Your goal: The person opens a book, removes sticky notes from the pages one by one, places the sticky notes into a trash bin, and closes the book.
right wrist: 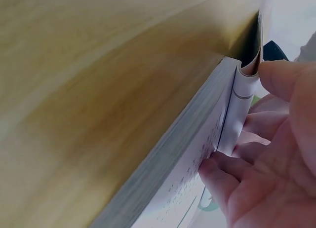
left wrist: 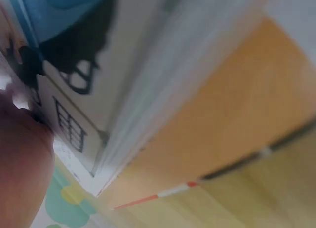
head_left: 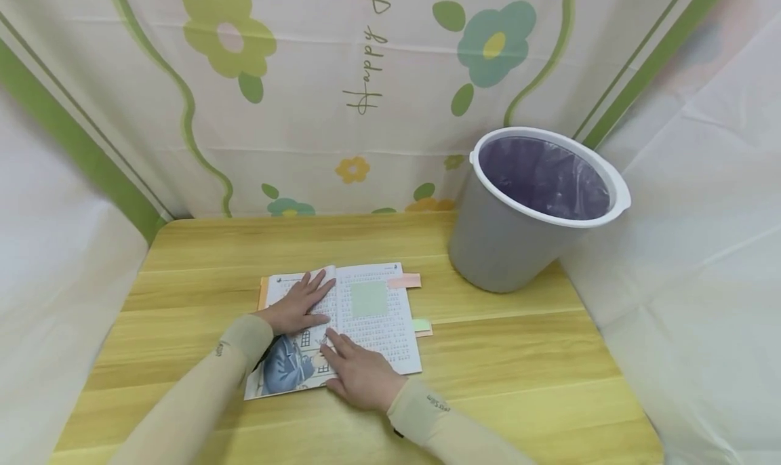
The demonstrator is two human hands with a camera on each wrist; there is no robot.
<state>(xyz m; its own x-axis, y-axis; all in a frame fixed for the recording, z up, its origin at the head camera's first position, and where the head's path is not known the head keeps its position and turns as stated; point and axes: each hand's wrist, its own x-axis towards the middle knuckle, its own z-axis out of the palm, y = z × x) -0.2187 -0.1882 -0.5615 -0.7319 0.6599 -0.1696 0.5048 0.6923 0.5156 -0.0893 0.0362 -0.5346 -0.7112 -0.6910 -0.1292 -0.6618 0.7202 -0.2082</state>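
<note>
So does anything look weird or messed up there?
A bit: the gray bin stands on the table, right of the open book, where bins rarely go. The word "Happy" on the curtain runs sideways. Nothing looks spilled.

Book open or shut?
Open. The head view shows the book with two facing pages visible, a green note on one; the left hand and right hand touch it near the fold.

Curtained-off like a booth (home or studio, one cannot tell), the place shows a wood-grain tabletop enclosed by a flower-print curtain behind and pale drapes at both sides.
</note>
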